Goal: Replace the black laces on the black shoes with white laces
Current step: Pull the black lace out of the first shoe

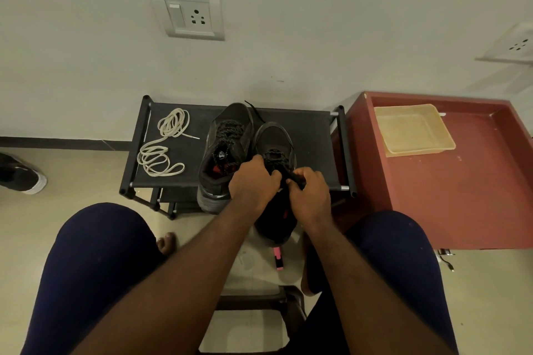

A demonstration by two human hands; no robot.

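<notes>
Two black shoes stand side by side on a black rack (311,135). The left shoe (227,141) keeps its black lace. Over the right shoe (275,141), my left hand (252,181) and my right hand (310,190) both pinch its black lace (274,154) near the tongue. My fingers hide the lace ends and the shoe's opening. Two white laces lie coiled on the rack's left part, one further back (173,122) and one nearer (155,160).
A red table (461,196) stands right of the rack and carries a yellow tray (415,130). A pink object (278,258) lies on the floor between my knees. Another shoe (20,174) sits on the floor far left. The wall with sockets rises just behind the rack.
</notes>
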